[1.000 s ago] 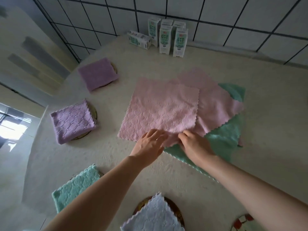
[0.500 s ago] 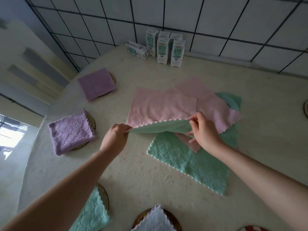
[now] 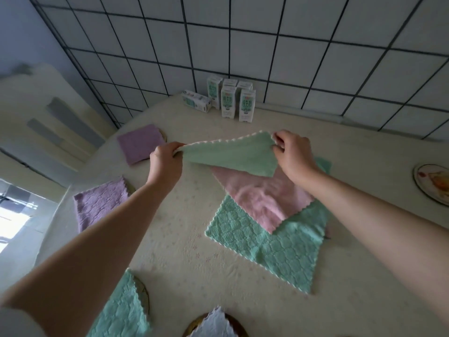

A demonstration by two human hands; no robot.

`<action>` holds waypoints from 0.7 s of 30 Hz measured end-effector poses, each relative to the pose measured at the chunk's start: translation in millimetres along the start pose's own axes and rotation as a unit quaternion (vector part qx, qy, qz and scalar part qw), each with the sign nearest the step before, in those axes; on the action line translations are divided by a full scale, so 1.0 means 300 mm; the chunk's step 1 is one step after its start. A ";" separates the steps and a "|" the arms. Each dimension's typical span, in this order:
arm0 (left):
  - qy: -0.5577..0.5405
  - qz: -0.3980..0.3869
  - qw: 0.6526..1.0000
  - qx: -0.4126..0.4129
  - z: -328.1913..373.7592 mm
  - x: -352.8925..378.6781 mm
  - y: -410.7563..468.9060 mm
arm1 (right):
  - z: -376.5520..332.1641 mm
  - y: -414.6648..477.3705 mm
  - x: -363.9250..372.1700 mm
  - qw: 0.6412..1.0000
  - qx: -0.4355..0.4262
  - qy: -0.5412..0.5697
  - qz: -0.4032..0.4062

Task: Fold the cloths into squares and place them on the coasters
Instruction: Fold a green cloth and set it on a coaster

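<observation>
My left hand point(image 3: 165, 161) and my right hand point(image 3: 292, 154) each pinch a near corner of a pink cloth with a green underside point(image 3: 233, 154), lifted and carried toward the far edge so the green side faces me. Beneath it a second pink cloth point(image 3: 262, 195) lies spread on a spread green cloth point(image 3: 272, 249). Folded cloths rest on coasters: dark purple point(image 3: 139, 143) at far left, lilac point(image 3: 99, 203) at left, green point(image 3: 121, 310) near left, white point(image 3: 213, 324) at the bottom edge.
Several milk cartons point(image 3: 226, 100) stand at the back against the tiled wall, one lying on its side. A patterned coaster point(image 3: 432, 183) lies bare at the right edge. The table point(image 3: 182, 251) has a pale flowered cover.
Both hands took the near edge of the top pink cloth, lifted it and swung it away from me, turning its green underside up. The view tilted upward.
</observation>
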State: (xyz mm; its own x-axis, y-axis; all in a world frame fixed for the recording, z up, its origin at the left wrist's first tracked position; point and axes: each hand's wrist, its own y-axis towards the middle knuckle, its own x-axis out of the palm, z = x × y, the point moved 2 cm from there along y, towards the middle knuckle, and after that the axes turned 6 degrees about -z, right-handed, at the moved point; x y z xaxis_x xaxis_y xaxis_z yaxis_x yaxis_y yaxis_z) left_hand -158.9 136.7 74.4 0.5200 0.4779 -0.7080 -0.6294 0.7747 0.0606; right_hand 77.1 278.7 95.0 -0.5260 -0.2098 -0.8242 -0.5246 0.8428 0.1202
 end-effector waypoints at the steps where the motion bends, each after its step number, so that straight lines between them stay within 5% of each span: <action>1: 0.001 0.011 1.000 0.013 0.036 -0.012 -0.001 | -0.002 0.008 -0.034 1.000 -0.009 -0.002 0.017; 11: 0.013 0.100 0.983 0.151 0.266 0.048 -0.326 | 0.149 -0.257 -0.355 0.988 -0.107 0.040 0.103; 21: 0.019 0.007 0.991 0.134 0.266 0.429 -1.017 | 0.616 -0.858 -0.380 0.995 -0.085 0.045 -0.024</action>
State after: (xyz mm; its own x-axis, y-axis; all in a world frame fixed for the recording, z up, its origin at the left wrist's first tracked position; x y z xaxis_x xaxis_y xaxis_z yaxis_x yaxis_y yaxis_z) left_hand 146.1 -5.0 21.0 0.4869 0.4767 -0.7319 -0.4576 0.8530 0.2511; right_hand 395.8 177.3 55.8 -0.5510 -0.2982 -0.7794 -0.6523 0.7364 0.1794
